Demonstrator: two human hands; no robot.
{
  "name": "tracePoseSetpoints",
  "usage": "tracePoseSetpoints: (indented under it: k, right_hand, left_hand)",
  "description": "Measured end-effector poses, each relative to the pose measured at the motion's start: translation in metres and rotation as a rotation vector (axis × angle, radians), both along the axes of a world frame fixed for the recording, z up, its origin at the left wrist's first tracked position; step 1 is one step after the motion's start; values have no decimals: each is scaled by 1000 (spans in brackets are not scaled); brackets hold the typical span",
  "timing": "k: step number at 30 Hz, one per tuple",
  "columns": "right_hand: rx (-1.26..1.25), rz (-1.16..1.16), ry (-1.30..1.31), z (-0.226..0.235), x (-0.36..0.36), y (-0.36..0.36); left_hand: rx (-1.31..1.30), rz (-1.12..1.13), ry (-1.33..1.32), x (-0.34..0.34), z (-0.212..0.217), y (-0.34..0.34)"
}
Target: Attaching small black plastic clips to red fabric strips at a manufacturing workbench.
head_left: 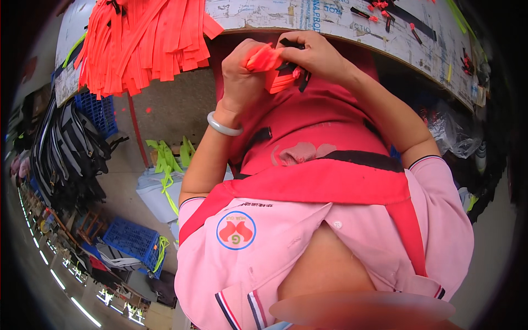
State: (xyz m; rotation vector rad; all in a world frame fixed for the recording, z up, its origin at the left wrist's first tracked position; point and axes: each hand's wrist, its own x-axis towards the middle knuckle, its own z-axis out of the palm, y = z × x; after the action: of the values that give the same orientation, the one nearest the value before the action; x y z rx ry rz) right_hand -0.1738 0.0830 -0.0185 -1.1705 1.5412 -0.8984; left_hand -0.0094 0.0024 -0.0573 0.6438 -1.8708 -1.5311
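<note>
At far left of the frame, a hanging bundle of black and grey straps (66, 148), with blue plastic crates (131, 239) below it on the floor at lower left. Upper left: a thick sheaf of orange straps (144, 41) draped over the edge of a worn, pale work table (330, 22) running along the top. Just below, left of centre, a few lime-green straps (168, 159) lying on grey bags on the floor. Near top centre, just under the table edge, the left hand (239, 77), white bangle (223, 125) on the wrist, fingers curled closed around a folded orange strap piece (264, 59). Immediately to its right and touching the same piece, the right hand (316, 55), fingertips pinched shut on the strap together with a small black buckle (289, 66), black tabs showing between the fingers. Both hands meeting above a red apron (308, 132) over the lap, black band across it; pink collared shirt (286, 242) filling the lower centre. Upper right, on the table top, scattered small orange and black scraps (385, 14). At right edge, clear plastic bags (454, 132) bunched under the table.
</note>
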Motion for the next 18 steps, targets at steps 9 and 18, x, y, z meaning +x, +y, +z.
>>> tracePoseSetpoints:
  k: [9,18]
  right_hand:
    - [101,-131,-378,-33,-1,6]
    - [-108,-30,103,-24,-1,0]
  left_hand:
    - [426,-113,37,0,13,-5]
    - [772,-226,-191,2,17,-1]
